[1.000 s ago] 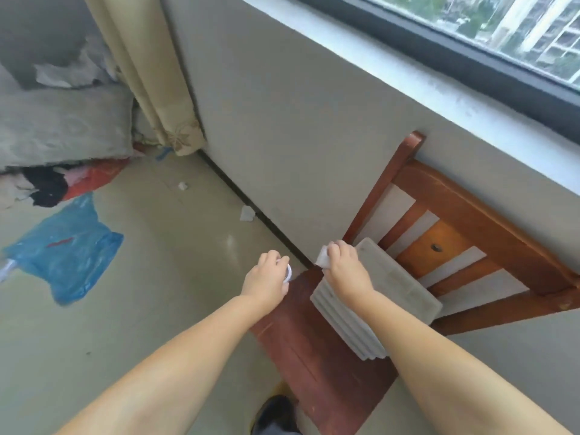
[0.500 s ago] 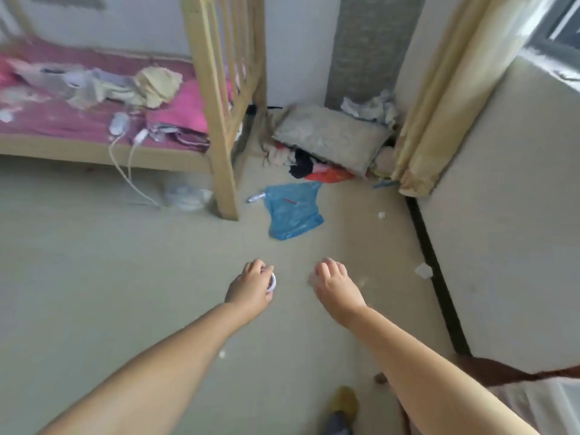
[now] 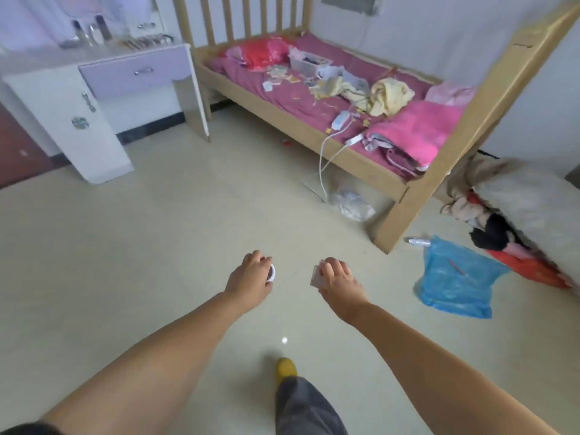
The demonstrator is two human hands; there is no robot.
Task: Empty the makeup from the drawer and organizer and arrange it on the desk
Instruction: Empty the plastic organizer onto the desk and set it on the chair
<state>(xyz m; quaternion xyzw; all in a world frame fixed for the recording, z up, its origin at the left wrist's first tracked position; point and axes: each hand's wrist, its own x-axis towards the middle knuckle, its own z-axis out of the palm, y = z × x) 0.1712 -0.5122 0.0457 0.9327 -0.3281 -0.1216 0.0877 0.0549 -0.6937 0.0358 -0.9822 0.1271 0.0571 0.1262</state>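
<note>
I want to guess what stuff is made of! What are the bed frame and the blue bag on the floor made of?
The bed frame looks like pale, unpainted wood: matte beige posts and slats. The blue bag looks like thin plastic film: crinkled, shiny and slightly see-through.

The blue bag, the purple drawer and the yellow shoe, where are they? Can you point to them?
blue bag [image 3: 455,281]: head view, middle of the crumpled plastic on the floor.
purple drawer [image 3: 135,73]: head view, drawer front, by its handle.
yellow shoe [image 3: 286,368]: head view, the toe.
</note>
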